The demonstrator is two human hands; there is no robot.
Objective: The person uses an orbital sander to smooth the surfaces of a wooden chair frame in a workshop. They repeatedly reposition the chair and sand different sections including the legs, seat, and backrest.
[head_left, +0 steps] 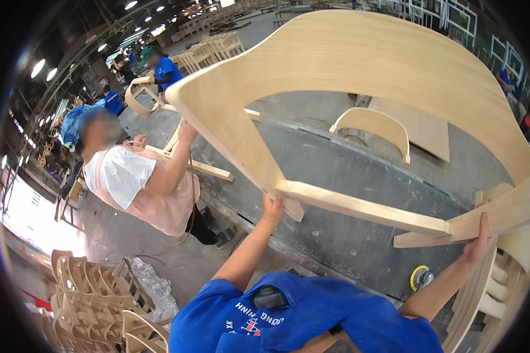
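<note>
A large pale wooden chair-back frame (359, 56), with a broad curved backrest, two side pieces and a straight crossbar (365, 207), is held up tilted above a dark grey workbench (341, 253). My left hand (271, 208) grips the left side piece close to its joint with the crossbar; the fingers behind the wood are partly hidden. At the other end, my right hand (479, 242) is closed around the right side piece, thumb on the near face. Below that hand, a round sander with a yellow rim (420, 277) rests on the bench.
Beyond the bench lies a curved wooden part (376, 126) near a flat board (421, 132). A co-worker (135, 170) stands at left handling another wooden frame. Stacked curved parts (88, 294) fill the lower left; more wooden pieces (493, 288) stand close by my right arm.
</note>
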